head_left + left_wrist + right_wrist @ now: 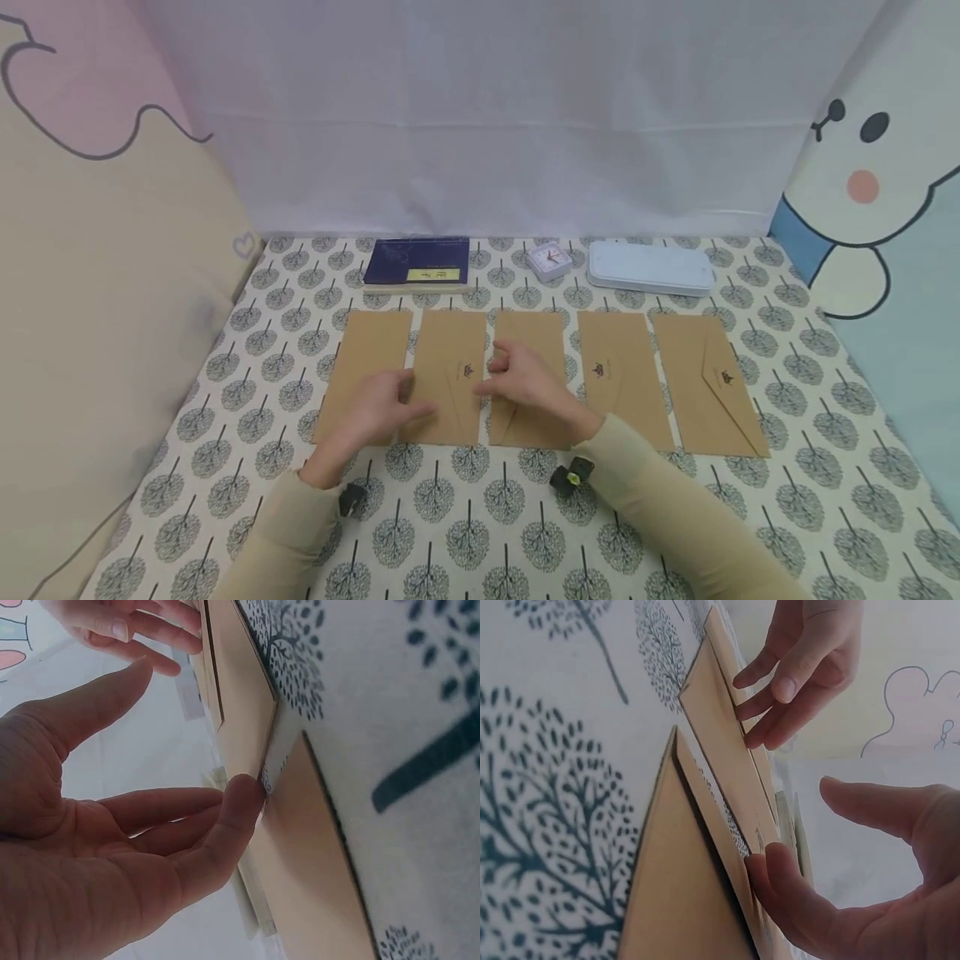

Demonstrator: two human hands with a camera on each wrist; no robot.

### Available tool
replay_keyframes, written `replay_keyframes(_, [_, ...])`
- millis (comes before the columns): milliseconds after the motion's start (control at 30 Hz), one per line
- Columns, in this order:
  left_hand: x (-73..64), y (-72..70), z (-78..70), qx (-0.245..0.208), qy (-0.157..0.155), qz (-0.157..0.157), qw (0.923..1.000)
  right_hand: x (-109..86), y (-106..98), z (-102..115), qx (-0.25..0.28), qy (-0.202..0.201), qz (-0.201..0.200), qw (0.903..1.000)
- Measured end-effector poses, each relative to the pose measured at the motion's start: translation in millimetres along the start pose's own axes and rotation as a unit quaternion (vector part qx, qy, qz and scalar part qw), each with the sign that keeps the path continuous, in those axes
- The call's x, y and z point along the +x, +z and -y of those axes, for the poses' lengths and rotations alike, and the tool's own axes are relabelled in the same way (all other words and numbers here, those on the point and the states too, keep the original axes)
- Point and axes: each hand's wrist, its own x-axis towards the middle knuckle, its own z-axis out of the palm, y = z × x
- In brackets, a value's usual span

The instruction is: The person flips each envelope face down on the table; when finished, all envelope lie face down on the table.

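Several brown paper envelopes lie side by side in a row across the table. My left hand (375, 404) is over the leftmost envelope (378, 337), its thumb reaching across the second envelope (450, 342), which bears a small dark crown print. Over the middle envelope (528, 329) is my right hand (525, 379), thumb and fingertips pointing left toward that second envelope. Both hands have thumb and fingers spread apart, with nothing between them. In the left wrist view, a fingertip (244, 796) comes right to the gap between two envelopes. The right wrist view shows fingertips (781, 862) close over the envelopes.
To the right lie a fourth envelope (615, 333) and a rightmost one (686, 358) with a pointed flap. Along the back stand a dark blue book (405, 258), a small pale clock (550, 260) and a white case (650, 265). A tree-patterned cloth (502, 500) covers the table.
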Motion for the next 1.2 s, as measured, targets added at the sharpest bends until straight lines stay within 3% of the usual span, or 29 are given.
replay_keyframes(700, [1.0, 5.7, -0.2, 0.029, 0.008, -0.016, 0.9994, 3.7, 8, 4, 0.042, 0.019, -0.003, 0.9989])
replay_keyframes(1033, [5.3, 11.0, -3.4, 0.022, 0.033, -0.031, 0.9987, 6.5, 9, -3, 0.079, -0.003, 0.001, 0.9969])
replay_keyframes(1200, [5.1, 12.9, -4.7, 0.019, 0.052, -0.041, 0.9976, 5.8, 6, -4, 0.099, -0.043, 0.015, 0.994])
